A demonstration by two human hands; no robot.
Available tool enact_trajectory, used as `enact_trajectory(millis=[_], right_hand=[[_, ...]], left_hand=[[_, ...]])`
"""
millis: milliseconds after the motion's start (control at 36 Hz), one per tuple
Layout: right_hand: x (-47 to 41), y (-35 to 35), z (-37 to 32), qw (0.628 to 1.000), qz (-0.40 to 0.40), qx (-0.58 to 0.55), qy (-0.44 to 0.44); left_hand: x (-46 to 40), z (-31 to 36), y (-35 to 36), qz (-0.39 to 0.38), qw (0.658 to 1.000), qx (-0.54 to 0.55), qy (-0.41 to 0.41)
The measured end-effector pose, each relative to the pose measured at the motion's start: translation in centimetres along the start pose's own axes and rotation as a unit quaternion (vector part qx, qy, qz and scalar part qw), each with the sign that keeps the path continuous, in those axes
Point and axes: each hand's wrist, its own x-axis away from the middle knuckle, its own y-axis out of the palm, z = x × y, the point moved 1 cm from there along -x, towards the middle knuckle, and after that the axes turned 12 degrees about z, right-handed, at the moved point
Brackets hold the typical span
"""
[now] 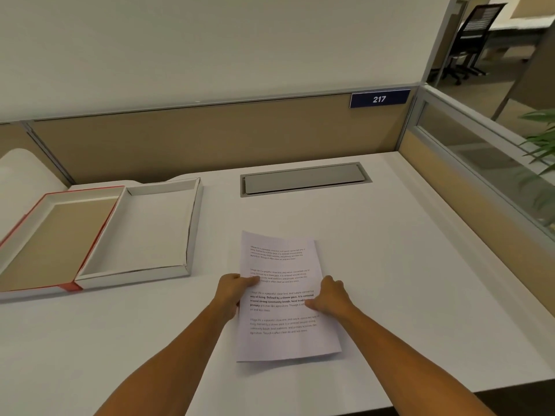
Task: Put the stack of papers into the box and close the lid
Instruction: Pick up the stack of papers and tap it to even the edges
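A stack of printed white papers (282, 340) is held just above the white desk, near its front middle. My left hand (232, 291) grips the stack's left edge, thumb on top. My right hand (329, 297) grips the right edge the same way. To the left stands the shallow white box (192, 223), open and with nothing in it. Its lid (45, 202), red-edged with a tan inside, lies upside down against the box's left side.
A grey cable hatch (304, 178) is set flush into the desk behind the papers. Tan partition walls with a blue "217" sign (379, 99) close the back and right. A plant (542, 139) and an office chair (471, 40) stand beyond the right partition.
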Motion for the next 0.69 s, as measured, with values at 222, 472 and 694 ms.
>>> enact_trajectory(millis=[222,472,694], right_hand=[[0.1,0.2,0.2,1.0,0.001,-0.019,0.006],[-0.6,-0.4,1.6,0.966,-0.028,-0.254,0.039],[1.6,-4.1,1.4,0.835,-0.107,-0.539,-0.036]], left_hand=[[1.2,0.0,1.0,-0.012,0.997,-0.03,0.069],[3.9,0.6,0.6,-0.022,0.97,-0.057,0.235],[8.1,2.2,-1.1,-0.077,0.948,0.025,0.307]])
